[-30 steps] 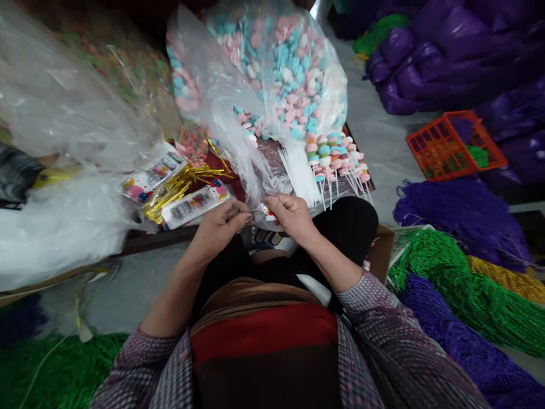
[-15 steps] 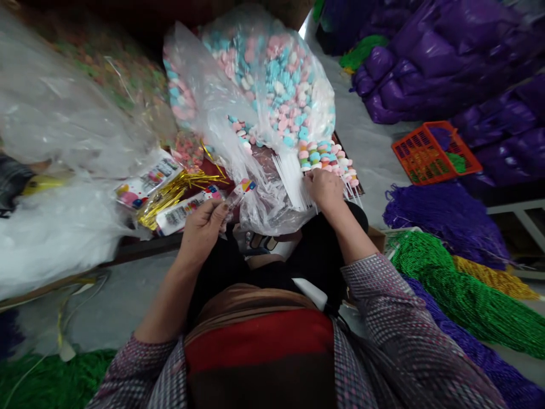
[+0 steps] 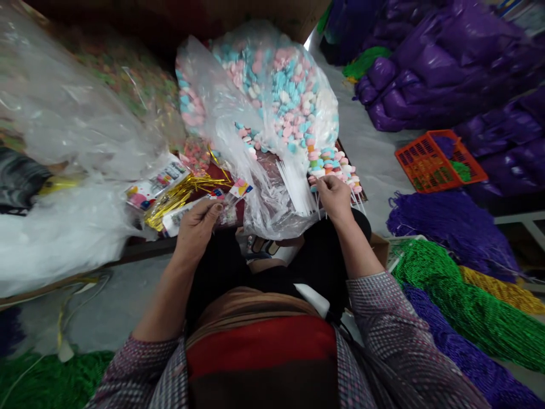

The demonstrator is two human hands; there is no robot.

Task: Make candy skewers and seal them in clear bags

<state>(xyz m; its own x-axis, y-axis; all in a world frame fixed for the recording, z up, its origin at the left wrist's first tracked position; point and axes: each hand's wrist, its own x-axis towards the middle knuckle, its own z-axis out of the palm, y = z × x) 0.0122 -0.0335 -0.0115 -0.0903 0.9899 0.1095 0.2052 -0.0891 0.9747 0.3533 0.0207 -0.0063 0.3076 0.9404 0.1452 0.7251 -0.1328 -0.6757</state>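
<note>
My left hand is closed in a pinch on a small clear plastic bag with a colourful printed end. The bag extends to the right from the fingertips, above the table's near edge. At the right, my right hand has its fingers bent together around a candy skewer of pastel pieces; the fingers partly hide its stick. Beside that hand lie several more candy skewers. Left of it, a bundle of white sticks rests on crumpled clear plastic.
Behind stands a big clear bag of pastel candies. Gold twist ties and printed packets lie at the left. An orange basket, purple sacks and green beads are at the right. Another person's sleeve shows far left.
The view has shifted slightly. My left hand has drawn a little left with the small bag still pinched. My right hand stays at the skewers, and the leftmost one has shifted under its fingers.
</note>
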